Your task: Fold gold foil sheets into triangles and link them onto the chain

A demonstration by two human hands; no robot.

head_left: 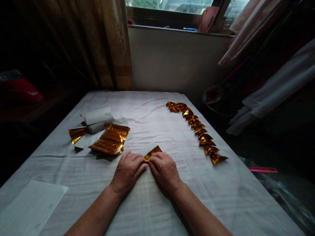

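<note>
The table [147, 121] fills most of my view, its white cloth creased in places. Behind its far left side I see a brown curtain [108, 42], and next to that a pale wall [172, 62] under a window [169, 5]. White and pink clothes [278, 88] hang at the right. Both forearms reach in from the near edge, and the left hand [128, 167] and right hand [164, 168] nearly meet at mid-table, fingers bent and thumbs turned inward. A white paper [31, 206] lies flat at the near left corner. Along the right side runs a curving row [197, 126] of folded gold pieces, several overlapping. Left of the hands rests a stack [110, 139] of gold foil, with a white bundle [97, 118] just behind it. On the sill stands a pink cup [208, 19]. A fan-shaped gold strip [77, 134] lies left of the stack. Between the 2 hands is a small gold sheet [153, 152]; I see each hand pinching it at its near edge, 1 at either end, with the far corner sticking up beyond the fingers. A dark scrap [78, 149] sits near the strip.
</note>
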